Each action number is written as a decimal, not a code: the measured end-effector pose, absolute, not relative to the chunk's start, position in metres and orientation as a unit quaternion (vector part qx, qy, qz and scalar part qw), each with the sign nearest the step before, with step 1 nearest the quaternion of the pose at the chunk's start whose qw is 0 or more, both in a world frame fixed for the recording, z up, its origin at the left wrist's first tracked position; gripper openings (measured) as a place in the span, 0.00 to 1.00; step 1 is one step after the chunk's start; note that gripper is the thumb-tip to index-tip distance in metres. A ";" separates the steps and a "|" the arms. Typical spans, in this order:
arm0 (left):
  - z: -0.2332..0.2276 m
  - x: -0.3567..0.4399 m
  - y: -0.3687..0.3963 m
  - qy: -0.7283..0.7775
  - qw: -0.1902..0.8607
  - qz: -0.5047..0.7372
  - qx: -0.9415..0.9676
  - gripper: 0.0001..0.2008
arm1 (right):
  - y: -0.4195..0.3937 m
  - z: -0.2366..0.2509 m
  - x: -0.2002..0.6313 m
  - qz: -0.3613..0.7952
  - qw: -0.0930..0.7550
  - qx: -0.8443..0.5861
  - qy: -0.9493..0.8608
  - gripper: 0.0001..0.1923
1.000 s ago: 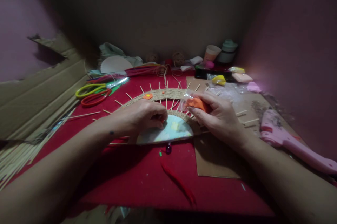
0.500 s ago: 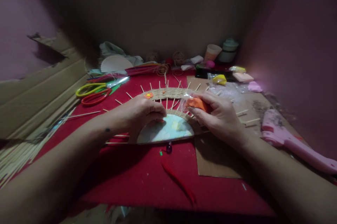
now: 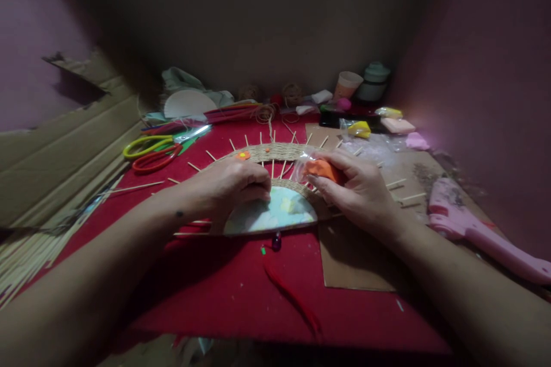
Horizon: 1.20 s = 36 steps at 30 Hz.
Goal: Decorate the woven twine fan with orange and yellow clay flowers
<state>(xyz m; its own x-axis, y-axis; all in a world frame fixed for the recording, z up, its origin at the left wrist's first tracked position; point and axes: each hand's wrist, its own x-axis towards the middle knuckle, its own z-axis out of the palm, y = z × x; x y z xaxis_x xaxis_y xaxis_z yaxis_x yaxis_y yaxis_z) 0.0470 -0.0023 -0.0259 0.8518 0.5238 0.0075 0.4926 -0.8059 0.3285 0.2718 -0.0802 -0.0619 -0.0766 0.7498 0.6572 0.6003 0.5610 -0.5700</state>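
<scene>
A half-round woven fan with thin wooden sticks lies on the red cloth, its lower centre a pale blue patterned panel. Over the panel's left part, my left hand is closed, fingertips pinched together; whatever they hold, if anything, is hidden. My right hand grips a lump of orange clay in clear plastic wrap, above the fan's right side. On the woven band sits an orange flower with a yellow centre, and a small orange dot lies to its right. A red tassel and purple bead lie below.
Scissors with yellow and red handles lie left, near a bundle of sticks and cardboard. A pink glue gun is at right. Wrapped yellow clay, a paper cup and twine balls stand at the back.
My left hand has shifted very slightly, its fingers curling a little lower over the panel. My right hand and the orange clay stay in place.
</scene>
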 end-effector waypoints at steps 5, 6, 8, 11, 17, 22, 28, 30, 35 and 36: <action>-0.027 0.046 -0.003 0.279 0.143 0.038 0.949 0.12 | -0.079 -0.061 0.272 0.076 0.492 -0.466 -0.732 0.12; -0.027 0.046 -0.003 0.282 0.137 0.037 0.949 0.12 | -0.079 -0.061 0.272 0.076 0.491 -0.465 -0.732 0.12; -0.027 0.046 -0.002 0.283 0.133 0.044 0.949 0.11 | -0.080 -0.061 0.272 0.075 0.492 -0.463 -0.734 0.12; -0.025 0.048 -0.004 0.283 0.141 0.085 0.945 0.07 | -0.080 -0.061 0.272 0.072 0.490 -0.457 -0.739 0.11; -0.021 0.053 -0.010 0.301 0.156 0.151 0.929 0.06 | -0.081 -0.060 0.271 0.090 0.469 -0.446 -0.757 0.13; -0.024 0.054 -0.007 0.341 0.148 0.151 0.916 0.06 | -0.081 -0.060 0.271 0.089 0.471 -0.448 -0.755 0.12; -0.023 0.052 -0.008 0.369 0.177 0.244 0.879 0.06 | -0.081 -0.059 0.270 0.101 0.469 -0.452 -0.752 0.12; -0.021 0.054 -0.014 0.346 0.209 0.301 0.864 0.06 | -0.082 -0.058 0.270 0.106 0.460 -0.452 -0.757 0.13; -0.018 0.060 -0.027 0.298 0.262 0.329 0.857 0.03 | -0.083 -0.058 0.268 0.128 0.434 -0.440 -0.776 0.14; -0.019 0.062 -0.029 0.292 0.266 0.316 0.862 0.03 | -0.084 -0.058 0.267 0.135 0.432 -0.434 -0.779 0.15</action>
